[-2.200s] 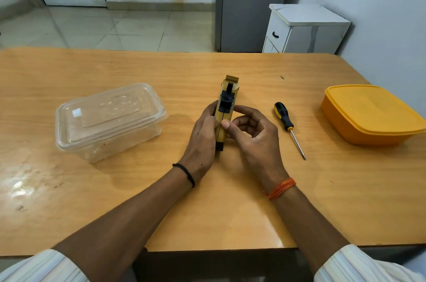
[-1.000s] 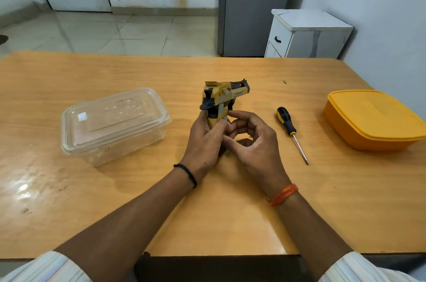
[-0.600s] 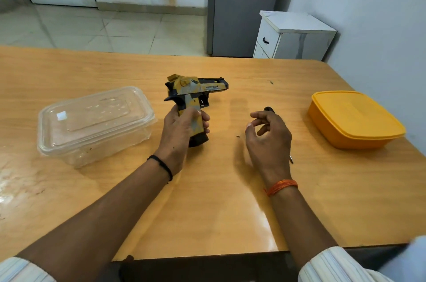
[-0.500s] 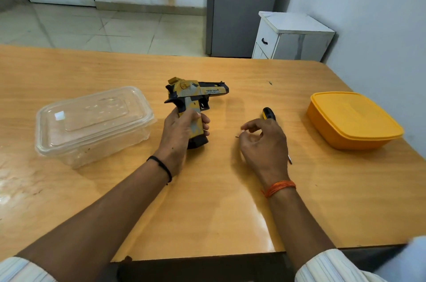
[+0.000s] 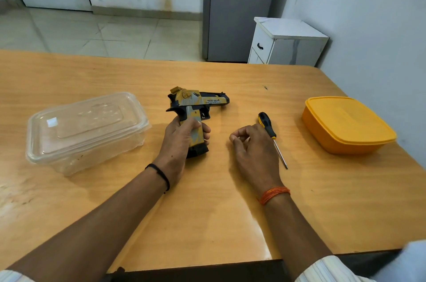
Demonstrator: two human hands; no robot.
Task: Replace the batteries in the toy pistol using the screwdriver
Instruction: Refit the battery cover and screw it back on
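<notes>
Toy pistol (image 5: pixel 194 106) is held upright above the wooden table (image 5: pixel 207 201), near its middle, with the barrel pointed to the right. Yellow and grey camouflage colouring is seen on the body, with black on the barrel top, the trigger area and the base of the grip. A line of dark print is carried on the yellow side of the slide; it seems to read "DESERT EAGLE", but the smaller line beneath it is too fine to be read.

The grip is clasped by the left hand (image 5: pixel 179 141), the fingers being wrapped round its front and the thumb laid on the near side. A black band (image 5: pixel 160 174) is worn on that wrist, and the forearm is stretched in from the lower left.

The right hand (image 5: pixel 252 148) is placed on the table to the right of the pistol, apart from it, with the fingers loosely curled and the thumb and forefinger tips brought together; whether anything is pinched between them cannot be told. An orange thread (image 5: pixel 274 194) is tied round that wrist.

The screwdriver (image 5: pixel 272 137), with a black and yellow handle, is laid on the table just beside the right hand, its tip pointed toward the person.

A clear plastic box (image 5: pixel 85 129) with its lid on is set to the left, and a lidded yellow container (image 5: pixel 345 125) to the right.
</notes>
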